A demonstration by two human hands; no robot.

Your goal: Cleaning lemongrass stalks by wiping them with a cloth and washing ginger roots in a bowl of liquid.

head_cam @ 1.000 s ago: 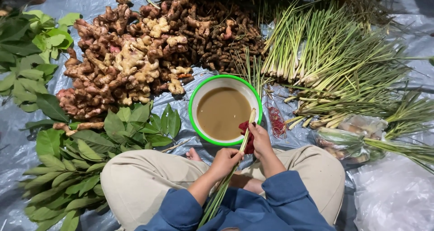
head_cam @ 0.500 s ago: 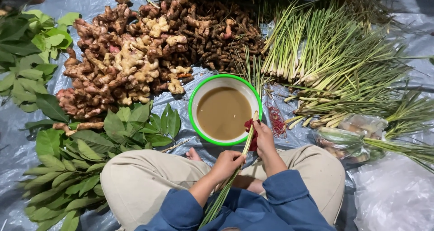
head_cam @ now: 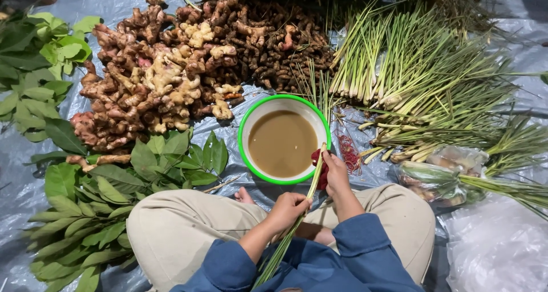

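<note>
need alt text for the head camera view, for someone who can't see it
A person sits cross-legged on a grey plastic sheet, left hand and right hand both holding a lemongrass stalk, the right also holding something red beside a green-rimmed bowl of brown liquid. Around it lie a ginger pile, green leaves and more lemongrass.

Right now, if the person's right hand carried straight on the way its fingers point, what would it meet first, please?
Probably the bowl: the right hand points up and slightly left along the lemongrass stalk, toward its green rim. Depth is unclear.
</note>
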